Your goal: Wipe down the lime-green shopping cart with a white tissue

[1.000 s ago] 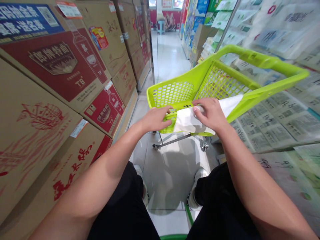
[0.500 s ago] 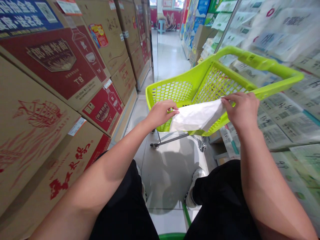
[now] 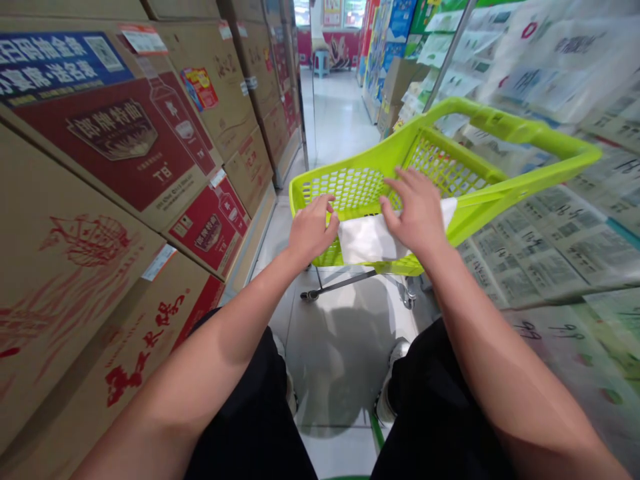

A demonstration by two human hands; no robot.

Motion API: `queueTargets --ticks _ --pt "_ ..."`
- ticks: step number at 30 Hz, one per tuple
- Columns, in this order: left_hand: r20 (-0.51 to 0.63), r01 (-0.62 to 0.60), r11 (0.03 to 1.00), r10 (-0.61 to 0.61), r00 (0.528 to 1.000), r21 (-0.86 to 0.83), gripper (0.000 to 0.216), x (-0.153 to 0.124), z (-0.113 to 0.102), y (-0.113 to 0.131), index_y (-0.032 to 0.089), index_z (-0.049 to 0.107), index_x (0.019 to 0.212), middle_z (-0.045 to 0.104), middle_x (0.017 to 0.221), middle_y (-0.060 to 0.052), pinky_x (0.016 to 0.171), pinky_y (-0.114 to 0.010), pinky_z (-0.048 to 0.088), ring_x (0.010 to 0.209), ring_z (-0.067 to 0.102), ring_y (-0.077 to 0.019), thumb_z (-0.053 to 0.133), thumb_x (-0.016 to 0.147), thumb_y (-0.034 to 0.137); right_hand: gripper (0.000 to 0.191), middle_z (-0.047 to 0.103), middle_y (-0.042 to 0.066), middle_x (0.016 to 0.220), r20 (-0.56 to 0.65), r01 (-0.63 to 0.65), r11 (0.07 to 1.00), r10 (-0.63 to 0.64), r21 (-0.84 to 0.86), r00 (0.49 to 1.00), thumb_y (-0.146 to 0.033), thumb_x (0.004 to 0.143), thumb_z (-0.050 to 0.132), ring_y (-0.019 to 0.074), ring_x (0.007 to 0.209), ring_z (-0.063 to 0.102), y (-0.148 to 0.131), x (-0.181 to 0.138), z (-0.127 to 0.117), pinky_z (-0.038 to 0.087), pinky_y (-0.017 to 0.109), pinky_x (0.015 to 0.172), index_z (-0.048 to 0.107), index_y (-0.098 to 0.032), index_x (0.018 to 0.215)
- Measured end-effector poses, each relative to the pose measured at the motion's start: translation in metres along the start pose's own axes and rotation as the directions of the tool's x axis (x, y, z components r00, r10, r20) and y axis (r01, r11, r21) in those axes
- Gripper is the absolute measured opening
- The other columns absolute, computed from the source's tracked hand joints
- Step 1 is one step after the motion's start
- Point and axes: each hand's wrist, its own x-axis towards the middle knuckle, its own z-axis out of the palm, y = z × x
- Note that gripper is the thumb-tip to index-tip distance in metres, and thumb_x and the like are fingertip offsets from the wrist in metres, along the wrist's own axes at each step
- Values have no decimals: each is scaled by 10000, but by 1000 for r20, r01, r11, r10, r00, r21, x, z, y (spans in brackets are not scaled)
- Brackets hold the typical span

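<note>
Right hand (image 3: 416,210): fingers spread, above the white cloth sheet (image 3: 369,241), which drapes the near rim of the lime-green plastic shopping cart (image 3: 500,203) between both hands. Left hand (image 3: 314,228): fingers loosely curved, thumb apart, just beside the cloth; rim contact cannot be told.

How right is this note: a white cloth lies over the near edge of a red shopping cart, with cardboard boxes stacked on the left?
Not quite: the shopping cart is yellow-green, not red, as the head view shows. The white cloth does lie over its near edge, and cardboard boxes are stacked on the left.
</note>
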Motion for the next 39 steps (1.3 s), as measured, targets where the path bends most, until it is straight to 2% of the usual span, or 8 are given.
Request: queueTargets --ticks 3,8,12,15,21,28,35,39 --pt "198 31 981 -70 978 193 422 0 -6 -1 203 669 1242 788 1149 -109 895 -390 514 1093 728 -286 319 1092 386 542 770 143 1143 224 169 981 -185 92 957 -585 1090 361 320 1079 654 -43 -13 14 419 440 936 738 -215 1210" --pt "426 -120 939 -30 904 321 715 3 -17 -8 197 761 1012 809 1025 -129 818 -400 520 1024 760 -339 223 1062 665 672 764 170 951 238 -10 991 41 -131 970 -676 1062 352 338 968 640 -28 -10 19 374 462 896 772 -166 941" --pt "455 -217 909 35 890 355 642 3 -18 -14 186 744 1107 812 1070 -132 807 -405 529 1028 763 -366 472 935 742 643 765 175 979 106 -158 961 186 -228 977 -609 1069 362 368 1042 604 14 -7 13 347 502 947 806 -167 922" --pt "448 -248 897 65 892 365 510 3 -15 -17 194 733 1133 815 1083 -122 802 -390 528 1053 766 -361 586 885 615 581 768 160 976 100 -101 978 120 -184 988 -564 1072 389 353 1035 596 6 -13 15 342 494 950 813 -187 946" --pt "448 -242 900 59 892 363 438 3 -14 -18 205 732 1064 817 1060 -113 786 -379 521 1038 769 -344 573 885 571 497 786 125 1122 174 80 997 -77 -13 982 -465 1099 379 310 1075 623 -25 -17 15 356 456 957 808 -213 1095" --pt "502 -296 894 95 859 336 480 1 -20 -19 167 719 1150 806 1121 -144 809 -382 527 1042 763 -333 524 935 549 521 783 139 981 115 -121 978 142 -172 983 -527 1050 438 341 1004 621 27 -11 0 351 504 958 832 -204 941" --pt "519 -327 894 132 844 305 452 -2 -20 -16 159 714 1170 802 1161 -142 789 -369 521 1054 760 -316 555 945 517 526 784 141 964 207 -22 985 59 -174 977 -429 1074 374 314 963 629 -14 -23 3 339 471 909 807 -194 891" --pt "530 -319 893 110 841 319 396 -1 -22 -20 165 729 1111 807 1112 -144 766 -368 518 1022 766 -317 569 934 481 447 787 136 986 171 -73 981 105 -181 980 -406 1035 428 313 953 642 -4 -21 -6 345 458 902 816 -194 976"
